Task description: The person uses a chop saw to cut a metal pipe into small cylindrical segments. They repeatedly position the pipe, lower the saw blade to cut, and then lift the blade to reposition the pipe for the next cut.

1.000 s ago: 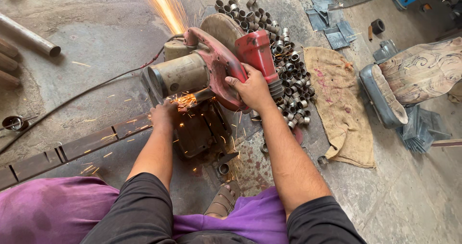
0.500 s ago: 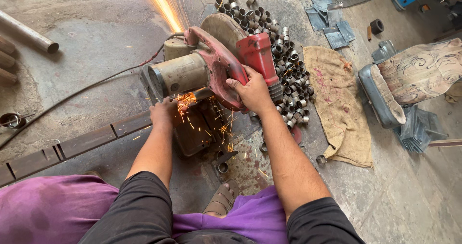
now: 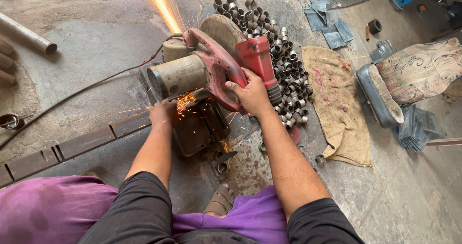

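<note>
A red chop saw [image 3: 211, 66] with a grey motor sits on the concrete floor, its blade down. My right hand [image 3: 250, 92] grips the saw's red handle. My left hand [image 3: 162, 113] presses on a long notched metal bar [image 3: 77, 145] right beside the blade, where sparks burst out. A stream of sparks [image 3: 161, 6] flies away toward the top of the view. The cut itself is hidden under the saw head and my left hand.
A heap of several short cut pipe rings [image 3: 284, 61] lies right of the saw, beside a burlap sack [image 3: 337, 104]. A worn cushioned seat [image 3: 414, 80] and flat metal plates [image 3: 332, 25] are at right. A steel pipe [image 3: 26, 32] lies at far left. My sandalled foot [image 3: 221, 200] is below the saw.
The saw head has stayed down on the bar with sparks still flying. Both hands keep their places; the sparks at the cut look slightly smaller now.
</note>
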